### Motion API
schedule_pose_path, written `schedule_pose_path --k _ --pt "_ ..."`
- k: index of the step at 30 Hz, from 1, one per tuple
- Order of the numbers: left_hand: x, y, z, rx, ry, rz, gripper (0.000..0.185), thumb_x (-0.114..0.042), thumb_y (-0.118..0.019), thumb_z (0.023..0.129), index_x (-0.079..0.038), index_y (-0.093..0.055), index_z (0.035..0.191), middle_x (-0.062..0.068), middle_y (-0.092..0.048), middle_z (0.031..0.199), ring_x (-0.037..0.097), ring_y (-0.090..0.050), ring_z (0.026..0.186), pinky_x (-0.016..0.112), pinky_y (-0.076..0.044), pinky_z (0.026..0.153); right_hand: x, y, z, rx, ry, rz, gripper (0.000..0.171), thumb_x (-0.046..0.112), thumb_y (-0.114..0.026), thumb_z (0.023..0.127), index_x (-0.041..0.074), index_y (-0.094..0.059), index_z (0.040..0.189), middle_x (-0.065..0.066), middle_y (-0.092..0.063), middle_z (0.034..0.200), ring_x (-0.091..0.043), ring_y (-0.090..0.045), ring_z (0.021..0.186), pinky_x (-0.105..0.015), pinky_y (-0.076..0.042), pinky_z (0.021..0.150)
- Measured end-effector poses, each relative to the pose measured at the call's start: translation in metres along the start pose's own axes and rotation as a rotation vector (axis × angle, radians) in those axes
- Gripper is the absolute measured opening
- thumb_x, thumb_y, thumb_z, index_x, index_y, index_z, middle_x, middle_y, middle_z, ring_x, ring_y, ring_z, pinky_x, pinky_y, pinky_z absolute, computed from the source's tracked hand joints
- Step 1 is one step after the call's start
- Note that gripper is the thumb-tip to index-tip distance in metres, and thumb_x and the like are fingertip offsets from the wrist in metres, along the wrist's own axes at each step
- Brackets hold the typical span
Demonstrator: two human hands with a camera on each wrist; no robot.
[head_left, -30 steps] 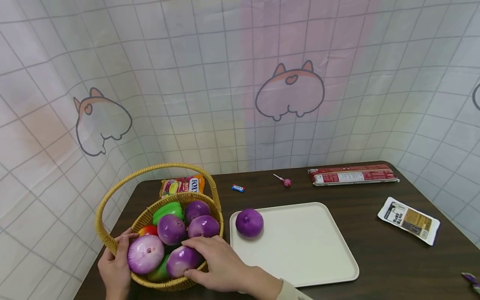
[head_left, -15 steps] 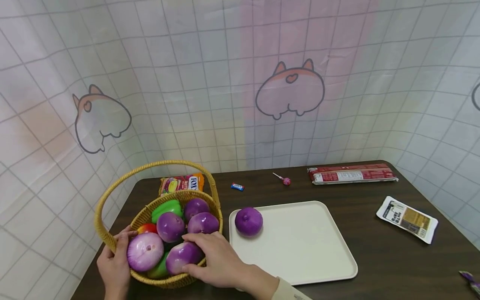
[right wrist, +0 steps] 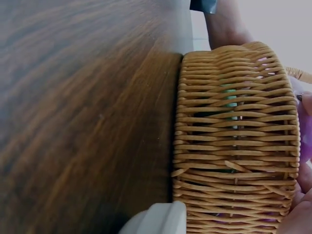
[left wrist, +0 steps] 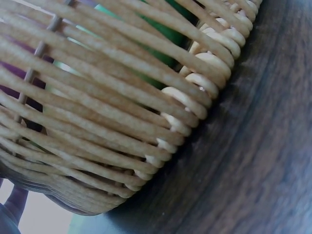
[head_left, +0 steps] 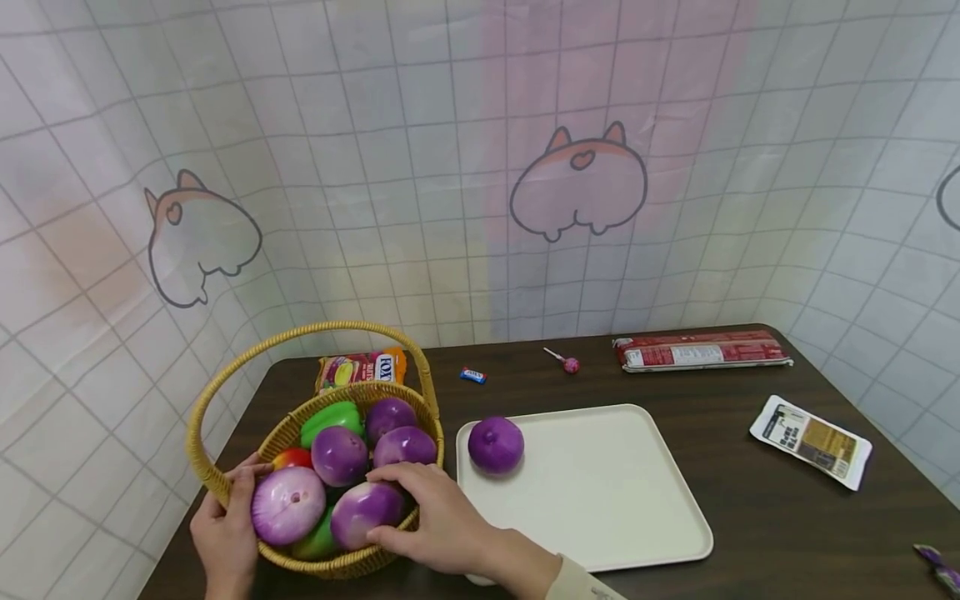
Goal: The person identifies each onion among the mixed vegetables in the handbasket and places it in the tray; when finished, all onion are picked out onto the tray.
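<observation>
A woven wicker basket [head_left: 337, 568] with a tall arched handle stands at the left of the table in the head view. My left hand [head_left: 227, 525] holds its left side, near the handle's foot. With thumb and fingers on either side, my right hand [head_left: 438, 521] grips a glossy purple onion [head_left: 363, 517] at the basket's front right. Around it lie a pale, striped purple onion [head_left: 288, 506], several other purple onions [head_left: 340, 456], a green pepper [head_left: 332, 423] and a red-orange piece [head_left: 292, 459]. The wrist views show mostly the basket's wicker wall [right wrist: 236, 131].
Right of the basket lies a cream tray [head_left: 592, 500], with one purple onion [head_left: 496, 446] in its back left corner. Along the back are a candy bag [head_left: 363, 369], a small blue wrapped candy [head_left: 473, 376], a lollipop [head_left: 571, 365] and a long red packet [head_left: 701, 351]. A white pouch [head_left: 812, 440] lies right.
The onion under my right hand has risen and tilted slightly, the fingers staying around it. My left hand keeps its hold on the basket.
</observation>
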State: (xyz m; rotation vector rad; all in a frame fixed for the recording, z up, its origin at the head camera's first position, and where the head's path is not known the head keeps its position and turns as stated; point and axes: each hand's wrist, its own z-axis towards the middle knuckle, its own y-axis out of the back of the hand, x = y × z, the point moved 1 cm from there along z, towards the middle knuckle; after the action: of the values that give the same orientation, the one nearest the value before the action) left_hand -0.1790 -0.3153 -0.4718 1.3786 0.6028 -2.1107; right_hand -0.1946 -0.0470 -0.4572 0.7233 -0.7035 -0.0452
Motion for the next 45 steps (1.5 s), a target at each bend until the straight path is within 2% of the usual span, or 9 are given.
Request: schedule_pose_path --k 7,12,20,24,31,39,45 --pt "-0.002 0.002 0.0 -0.005 0.011 -0.001 0.03 -0.013 -0.061 0.097 0.016 -0.065 0.102 -0.002 -0.075 0.1 0.006 -0.064 0.103 0.012 -0.045 0.085 0.001 0.009 0.004 -0.039 0.056 0.121 0.049 0.026 -0.069 0.092 0.016 -0.049 0.135 0.004 -0.053 0.131 -0.006 -0.052 0.119 -0.024 -0.046 0.099" --pt "-0.003 0.002 0.001 0.008 0.007 0.024 0.03 -0.014 -0.061 0.097 0.015 -0.066 0.102 -0.004 -0.074 0.102 0.005 -0.064 0.103 0.012 -0.045 0.086 0.002 0.02 0.007 -0.06 0.049 0.2 0.05 0.021 -0.069 0.092 0.015 -0.048 0.137 0.002 -0.051 0.13 -0.008 -0.053 0.115 -0.024 -0.049 0.095" --pt "-0.001 0.0 -0.001 0.018 -0.006 0.02 0.028 -0.011 -0.061 0.097 0.016 -0.065 0.102 -0.006 -0.074 0.099 0.004 -0.065 0.1 0.011 -0.046 0.084 0.002 0.03 0.006 -0.003 0.004 0.341 0.051 0.016 -0.066 0.092 0.019 -0.048 0.139 -0.001 -0.048 0.13 -0.011 -0.053 0.113 -0.023 -0.055 0.082" --pt "-0.002 -0.001 0.0 0.014 -0.001 0.012 0.029 -0.013 -0.061 0.097 0.016 -0.065 0.102 -0.006 -0.074 0.1 0.004 -0.064 0.101 0.011 -0.045 0.085 0.001 0.035 0.007 0.018 -0.022 0.377 0.053 0.014 -0.066 0.09 0.021 -0.05 0.14 0.001 -0.046 0.131 -0.011 -0.053 0.112 -0.024 -0.056 0.076" --pt "-0.002 0.0 0.001 0.004 0.018 0.03 0.031 -0.016 -0.061 0.097 0.015 -0.066 0.101 -0.005 -0.074 0.101 0.005 -0.064 0.103 0.011 -0.045 0.085 -0.002 0.045 0.01 -0.011 -0.031 0.387 0.049 0.014 -0.066 0.088 0.023 -0.053 0.134 0.001 -0.046 0.133 -0.014 -0.053 0.113 -0.027 -0.056 0.078" --pt "-0.002 0.0 0.0 0.007 0.004 0.049 0.031 -0.016 -0.061 0.098 0.014 -0.067 0.1 -0.005 -0.074 0.102 0.004 -0.064 0.103 0.011 -0.044 0.086 -0.008 0.064 0.011 -0.029 -0.151 0.484 0.048 0.005 -0.069 0.087 0.022 -0.054 0.129 0.004 -0.05 0.138 -0.019 -0.053 0.119 -0.03 -0.054 0.088" --pt "-0.001 0.001 0.001 0.006 0.015 0.03 0.031 -0.015 -0.061 0.097 0.015 -0.066 0.101 -0.004 -0.074 0.103 0.005 -0.063 0.104 0.011 -0.044 0.086 -0.017 0.079 0.011 -0.045 -0.147 0.476 0.05 0.007 -0.073 0.086 0.019 -0.054 0.131 0.001 -0.049 0.138 -0.021 -0.053 0.118 -0.033 -0.054 0.088"
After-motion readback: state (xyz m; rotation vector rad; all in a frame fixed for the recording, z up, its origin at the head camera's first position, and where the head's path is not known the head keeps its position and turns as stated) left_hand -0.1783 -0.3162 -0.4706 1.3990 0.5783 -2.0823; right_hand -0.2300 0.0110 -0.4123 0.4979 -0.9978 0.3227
